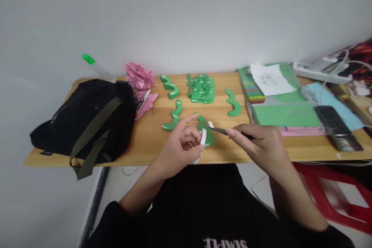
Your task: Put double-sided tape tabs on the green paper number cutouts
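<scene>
My left hand [176, 149] is closed on a roll of white tape [204, 137], held on edge between thumb and fingers, with the index finger stretched forward. Dark tweezers [218, 130] are gripped in my right hand [263, 141], pointing left. At their tip is a small white strip [210, 124], which looks like a cut bit of tape. Beneath the tape roll lies a green wavy paper piece [209, 139] with a white strip on it, partly hidden by my left hand. Just beyond are another wavy green piece [175, 118] with white strips and a stack of green pieces [203, 90].
A black bag [87, 120] fills the left side, beside pink folded paper [140, 76] and a glue tube [142, 104]. More green pieces [233, 102] lie further back. On the right are green folders [286, 115], a phone [338, 128] and a power strip [321, 71].
</scene>
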Motion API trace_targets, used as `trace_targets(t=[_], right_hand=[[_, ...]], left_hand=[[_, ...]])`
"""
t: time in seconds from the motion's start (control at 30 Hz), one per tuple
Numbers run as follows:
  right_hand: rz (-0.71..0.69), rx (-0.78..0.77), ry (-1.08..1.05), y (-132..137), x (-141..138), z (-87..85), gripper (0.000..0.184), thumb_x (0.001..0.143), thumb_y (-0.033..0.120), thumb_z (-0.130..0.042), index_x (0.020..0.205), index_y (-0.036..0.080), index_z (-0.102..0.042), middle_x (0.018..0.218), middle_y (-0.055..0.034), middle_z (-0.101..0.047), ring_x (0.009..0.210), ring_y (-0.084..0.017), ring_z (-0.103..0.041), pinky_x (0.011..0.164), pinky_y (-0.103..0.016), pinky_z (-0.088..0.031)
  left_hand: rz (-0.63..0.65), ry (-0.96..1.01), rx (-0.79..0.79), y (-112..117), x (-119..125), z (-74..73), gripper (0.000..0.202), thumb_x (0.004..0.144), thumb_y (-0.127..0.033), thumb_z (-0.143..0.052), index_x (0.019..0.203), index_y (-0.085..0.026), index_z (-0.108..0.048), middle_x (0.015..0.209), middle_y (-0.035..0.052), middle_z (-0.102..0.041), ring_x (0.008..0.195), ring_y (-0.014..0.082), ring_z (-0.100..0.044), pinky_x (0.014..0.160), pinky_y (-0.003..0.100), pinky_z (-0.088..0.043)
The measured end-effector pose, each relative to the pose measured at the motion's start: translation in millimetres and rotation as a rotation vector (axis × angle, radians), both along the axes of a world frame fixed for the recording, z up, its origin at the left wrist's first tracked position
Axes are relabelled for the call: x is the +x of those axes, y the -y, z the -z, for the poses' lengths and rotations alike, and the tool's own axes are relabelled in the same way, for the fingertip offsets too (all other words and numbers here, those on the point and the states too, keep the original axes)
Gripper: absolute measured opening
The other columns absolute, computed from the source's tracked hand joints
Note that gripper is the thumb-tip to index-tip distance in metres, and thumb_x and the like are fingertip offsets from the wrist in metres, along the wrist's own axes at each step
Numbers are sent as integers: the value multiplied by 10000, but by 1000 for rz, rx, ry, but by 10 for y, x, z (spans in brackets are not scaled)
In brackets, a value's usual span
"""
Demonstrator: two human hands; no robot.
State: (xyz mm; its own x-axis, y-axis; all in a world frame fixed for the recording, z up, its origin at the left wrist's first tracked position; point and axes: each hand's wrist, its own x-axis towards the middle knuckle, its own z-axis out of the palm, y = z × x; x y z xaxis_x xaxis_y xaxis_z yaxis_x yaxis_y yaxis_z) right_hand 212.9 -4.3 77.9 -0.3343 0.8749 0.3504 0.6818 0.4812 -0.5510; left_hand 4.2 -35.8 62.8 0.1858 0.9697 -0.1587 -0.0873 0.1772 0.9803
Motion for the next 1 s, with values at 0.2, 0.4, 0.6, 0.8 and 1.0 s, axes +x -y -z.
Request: trace_targets(t=[0.2,0.4,0.6,0.8,1.0], right_hand=[[-27,273,66,3,51,57,431,931,454,-505,718,144,-715,583,-43,-701,479,-112,-630,449,-198,-396],[-82,514,169,-3,40,133,404,935,463,-500,802,152,-721,548,-22,-664,463,-96,-577,454,-220,-359],[-201,581,301,2,2,124,377,889,476,-576,696,168,-674,515,10,-593,469,-83,-507,477,-245,-313],[-214,589,360,10,22,76,405,888,502,-563,667,175,-649,495,22,-569,451,-79,-489,474,-239,-300],[-207,592,374,4,39,79,442,893,528,-538,644,176,-631,477,28,-545,436,-81,-474,469,-239,-297]], left_hand=[[-410,-1025,154,12,-513,377,595,780,-188,-563,1357,-206,-424,844,19,-628,688,173,-609,697,320,-487],[-419,-1384,253,-68,-807,646,263,803,-199,-531,1028,-130,-649,1039,166,-645,981,311,-604,837,434,-482],[-83,-536,375,-162,-324,173,214,848,-326,-561,728,-177,-656,747,37,-658,727,157,-609,685,269,-480],[82,-405,260,-270,-130,-102,171,778,-276,-612,652,-173,-661,664,13,-647,634,121,-550,606,248,-424],[140,-421,179,-328,-143,-142,118,725,-265,-640,651,-179,-672,702,14,-674,674,132,-578,629,260,-438]])
